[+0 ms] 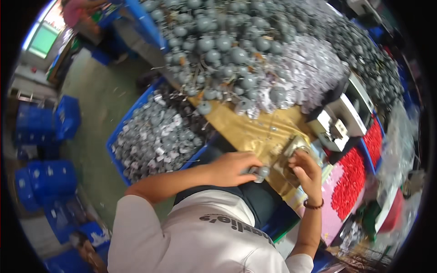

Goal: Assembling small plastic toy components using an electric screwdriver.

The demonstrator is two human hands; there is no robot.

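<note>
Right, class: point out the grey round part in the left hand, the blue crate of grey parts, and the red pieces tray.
grey round part (261, 172), head view, its rounded top.
left hand (234, 167), head view, back of hand.
blue crate (119, 132), head view, left rim.
red pieces tray (349, 182), head view, red pile.

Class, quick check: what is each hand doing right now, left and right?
Left hand: closed on small grey round parts.
Right hand: fingers curled at a small metal fixture on the table; whether it grips anything cannot be told.

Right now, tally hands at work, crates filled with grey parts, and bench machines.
Hands: 2 (left hand holding a grey round part, right hand)
Blue crate of grey parts: 1
White bench machine: 1
Total: 4
</note>
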